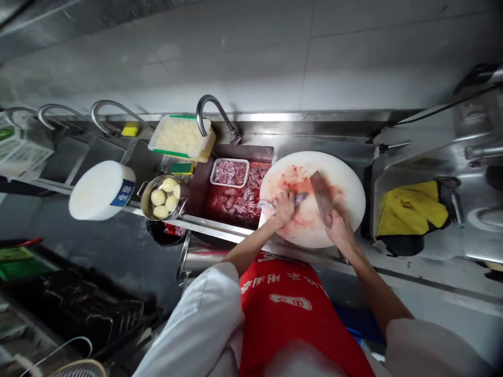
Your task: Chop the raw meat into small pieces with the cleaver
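Note:
A round white cutting board [314, 238] lies in front of me, smeared with blood. My left hand [284, 208] is closed over a limp, pinkish-grey strip of raw meat [301, 198], pressing it on the board's left half; its exact kind is unclear. One end pokes out to the right of my fingers, and a paler end trails left to the board's edge. Wrapped round a handle, my right hand [338, 231] grips a cleaver [321, 197]. The blade points away from me over the board, just right of the meat, apart from my left hand.
Left of the board, a bloody sink [208, 178] holds raw meat pieces and a white tub [230, 173] of cut meat. Beyond stand a pot [147, 205] of peeled potatoes, a lidded container [178, 136] and another white board [100, 191]. A yellow cloth [412, 209] lies at right.

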### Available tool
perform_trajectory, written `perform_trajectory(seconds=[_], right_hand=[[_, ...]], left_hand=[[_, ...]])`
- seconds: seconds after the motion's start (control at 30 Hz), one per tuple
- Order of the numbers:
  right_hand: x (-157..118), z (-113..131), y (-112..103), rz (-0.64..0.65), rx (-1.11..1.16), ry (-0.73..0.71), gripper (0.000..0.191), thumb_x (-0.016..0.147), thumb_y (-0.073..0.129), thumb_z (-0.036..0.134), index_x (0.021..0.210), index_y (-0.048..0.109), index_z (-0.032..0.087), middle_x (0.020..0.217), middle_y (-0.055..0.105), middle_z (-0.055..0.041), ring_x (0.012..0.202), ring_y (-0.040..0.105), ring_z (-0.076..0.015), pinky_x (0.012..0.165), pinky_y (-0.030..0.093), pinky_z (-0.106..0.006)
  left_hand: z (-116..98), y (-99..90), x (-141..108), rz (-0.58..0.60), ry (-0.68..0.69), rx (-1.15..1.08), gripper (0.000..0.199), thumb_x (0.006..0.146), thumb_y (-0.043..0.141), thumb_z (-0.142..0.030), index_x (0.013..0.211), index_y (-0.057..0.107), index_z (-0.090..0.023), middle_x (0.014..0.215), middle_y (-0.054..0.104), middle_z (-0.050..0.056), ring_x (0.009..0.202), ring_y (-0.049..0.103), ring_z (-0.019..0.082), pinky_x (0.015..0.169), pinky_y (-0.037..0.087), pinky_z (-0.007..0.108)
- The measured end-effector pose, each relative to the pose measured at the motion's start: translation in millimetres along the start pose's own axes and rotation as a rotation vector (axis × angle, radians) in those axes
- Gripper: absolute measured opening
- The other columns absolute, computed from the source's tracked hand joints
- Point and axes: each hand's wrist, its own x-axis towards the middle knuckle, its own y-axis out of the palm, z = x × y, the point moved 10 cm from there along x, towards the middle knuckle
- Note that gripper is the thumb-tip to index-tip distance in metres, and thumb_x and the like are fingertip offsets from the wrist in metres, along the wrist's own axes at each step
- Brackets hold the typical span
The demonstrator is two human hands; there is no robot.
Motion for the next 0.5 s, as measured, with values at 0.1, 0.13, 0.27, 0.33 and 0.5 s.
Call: perform_trajectory(seconds=[0.1,0.13,0.27,0.33,0.5], right_hand=[[-5,-9,-4,0.018,-0.029,0.002,0.039,0.102,0.038,0.032,0.132,0.055,0.014,0.106,0.073,-0.0170,0.094,0.070,-0.0283,0.071,0.043,-0.032],[-6,-8,-5,0.028,-0.031,0.000,0.039,0.103,0.038,0.031,0.132,0.054,0.013,0.106,0.073,-0.0169,0.095,0.070,-0.0285,0.071,0.043,-0.032],[-7,10,-11,0.045,-0.054,-0.033,0.038,0.103,0.037,0.030,0.133,0.054,0.013,0.105,0.073,-0.0168,0.096,0.071,-0.0280,0.074,0.044,-0.031],[-7,28,-15,0.022,-0.092,-0.075,0.040,0.105,0.033,0.032,0.134,0.052,0.012,0.103,0.074,-0.0174,0.095,0.071,-0.0278,0.076,0.045,-0.032],[-3,66,-9,0.013,-0.222,-0.185,0.045,0.107,0.027,0.031,0.143,0.045,0.012,0.104,0.074,-0.0186,0.095,0.071,-0.0275,0.081,0.046,-0.032]], left_hand=[[-19,12.2,-13,-0.008,-0.048,0.052,0.042,0.090,0.067,-0.051,0.111,0.062,-0.014,0.129,0.055,0.026,0.123,0.051,0.041,0.100,0.043,0.057],[-21,7.6,-18,-0.023,-0.024,0.020,0.048,0.088,0.069,-0.054,0.116,0.061,-0.015,0.134,0.053,0.025,0.127,0.048,0.041,0.102,0.042,0.057],[-12,-14.1,-33,-0.079,0.069,-0.151,0.033,0.099,0.057,-0.042,0.121,0.062,-0.019,0.130,0.060,0.015,0.128,0.050,0.029,0.107,0.040,0.048],[-7,-13.3,-32,-0.086,0.068,-0.171,0.024,0.103,0.049,-0.032,0.113,0.066,-0.020,0.120,0.064,0.013,0.120,0.054,0.026,0.106,0.041,0.046],[-21,20.5,-16,0.034,0.200,-0.166,0.022,0.101,0.049,-0.024,0.096,0.070,-0.020,0.103,0.063,0.010,0.105,0.055,0.025,0.096,0.046,0.044]])
